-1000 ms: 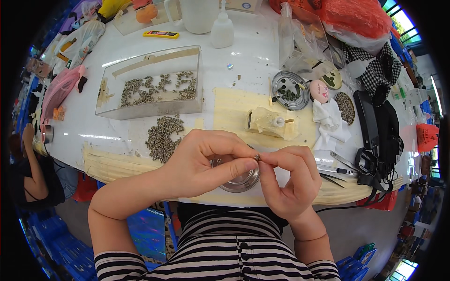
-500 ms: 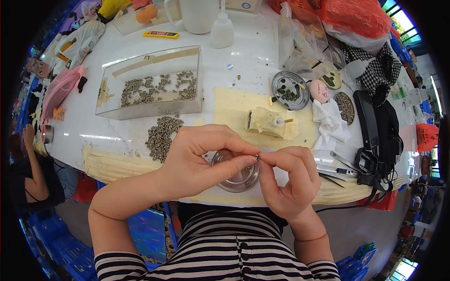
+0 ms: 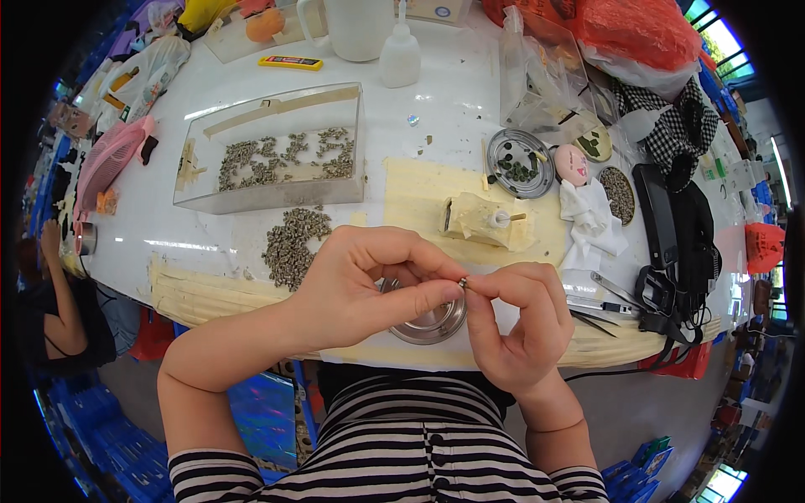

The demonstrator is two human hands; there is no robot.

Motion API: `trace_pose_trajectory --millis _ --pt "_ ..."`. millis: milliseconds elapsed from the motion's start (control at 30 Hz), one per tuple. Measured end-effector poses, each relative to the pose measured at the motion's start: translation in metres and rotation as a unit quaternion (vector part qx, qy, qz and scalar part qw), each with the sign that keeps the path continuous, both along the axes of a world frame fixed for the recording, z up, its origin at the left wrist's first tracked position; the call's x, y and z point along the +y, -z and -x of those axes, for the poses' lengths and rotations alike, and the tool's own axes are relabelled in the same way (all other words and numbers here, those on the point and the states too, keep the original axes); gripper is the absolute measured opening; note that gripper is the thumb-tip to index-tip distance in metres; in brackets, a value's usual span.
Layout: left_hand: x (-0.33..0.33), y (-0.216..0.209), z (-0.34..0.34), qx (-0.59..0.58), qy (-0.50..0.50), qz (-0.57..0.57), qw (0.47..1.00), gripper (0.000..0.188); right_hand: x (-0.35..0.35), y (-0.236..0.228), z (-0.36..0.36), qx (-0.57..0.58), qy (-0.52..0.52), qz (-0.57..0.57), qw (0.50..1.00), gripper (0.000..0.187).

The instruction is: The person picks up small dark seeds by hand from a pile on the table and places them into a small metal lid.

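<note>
Between the fingertips of both hands is a tiny metal part [image 3: 463, 283], too small for its kind to show. My left hand [image 3: 369, 281] pinches it with thumb and forefinger. From the other side my right hand [image 3: 521, 318] closes thumb and forefinger on it. Just beneath them stands a round shiny dish [image 3: 436, 329], partly hidden by my left hand. A heap of small metal parts [image 3: 293, 243] lies on the table beyond my left wrist. Farther back, a clear rectangular box [image 3: 268, 197] holds many more of these parts.
Beyond my hands sits a tape-covered block [image 3: 478, 220] with a short peg. To its right are a round tin [image 3: 537, 186] of dark green pieces, crumpled tissue [image 3: 591, 218] and tweezers [image 3: 616, 289]. A white squeeze bottle [image 3: 400, 59] and yellow cutter [image 3: 290, 63] lie farther back.
Both hands stay pinched together over the dish, with only a very slight shift of the fingertips. The things on the table have not moved.
</note>
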State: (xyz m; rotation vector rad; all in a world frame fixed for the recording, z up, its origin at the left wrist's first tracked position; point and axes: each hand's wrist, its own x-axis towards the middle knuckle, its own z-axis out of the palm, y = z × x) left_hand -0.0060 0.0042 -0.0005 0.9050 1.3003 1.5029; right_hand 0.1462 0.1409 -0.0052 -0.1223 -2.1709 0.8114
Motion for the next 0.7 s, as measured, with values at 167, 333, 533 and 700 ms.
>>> trace_pose_trajectory --millis 167,333,533,700 --pt "0.0011 -0.0015 -0.0026 -0.035 -0.004 0.01 0.999 0.018 -0.0003 -0.0007 -0.0005 -0.006 -0.002 0.006 1.0 0.022" --pt "0.0019 -0.0065 -0.0009 -0.086 0.003 0.04 0.995 0.016 0.0 -0.0006 -0.0001 0.002 -0.01 0.002 1.0 0.024" --pt "0.0011 -0.0032 0.0001 0.246 -0.052 -0.053 0.966 0.015 0.0002 -0.0006 -0.0003 0.008 -0.007 0.006 1.0 0.029" --pt "0.0066 0.0015 -0.0005 0.431 -0.119 -0.154 0.881 0.019 0.002 0.0008 0.0003 0.006 -0.034 -0.012 0.999 0.034"
